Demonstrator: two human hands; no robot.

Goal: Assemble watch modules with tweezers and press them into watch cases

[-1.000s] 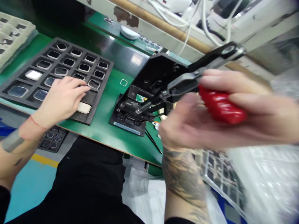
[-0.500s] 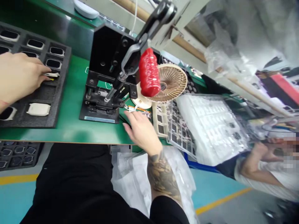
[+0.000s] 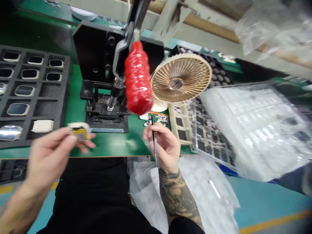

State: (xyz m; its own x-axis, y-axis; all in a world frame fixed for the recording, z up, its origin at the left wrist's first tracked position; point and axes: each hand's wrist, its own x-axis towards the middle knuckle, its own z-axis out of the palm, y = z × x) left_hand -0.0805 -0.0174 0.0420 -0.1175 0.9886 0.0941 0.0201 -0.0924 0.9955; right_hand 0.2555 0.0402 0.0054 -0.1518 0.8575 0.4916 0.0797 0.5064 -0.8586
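Between the thumb and fingers of my left hand [image 3: 52, 148] is a white smartwatch case [image 3: 80, 130], its yellow and grey inside turned toward me. It is held above the bench edge, just right of the black foam tray [image 3: 62, 107]. My right hand [image 3: 164, 144] grips dark tweezers [image 3: 155, 139], tips pointing up and away. Close beyond those tips lie small white and dark pieces [image 3: 161, 118] on the green bench. Between my hands stands a black toggle press [image 3: 107, 110] with a red handle [image 3: 138, 79].
A beige fan [image 3: 181, 79] stands right of the press. Behind my right hand sit a cream compartment tray [image 3: 185, 142] and a clear plastic tray [image 3: 212, 152]. Bubble-wrap bags [image 3: 258, 130] lie farther right. Another white watch case [image 3: 42, 126] rests in the foam tray.
My left hand has lifted the watch case out of the foam tray and brought it right, toward me. My right hand has picked up the tweezers from the bench. The view has shifted.
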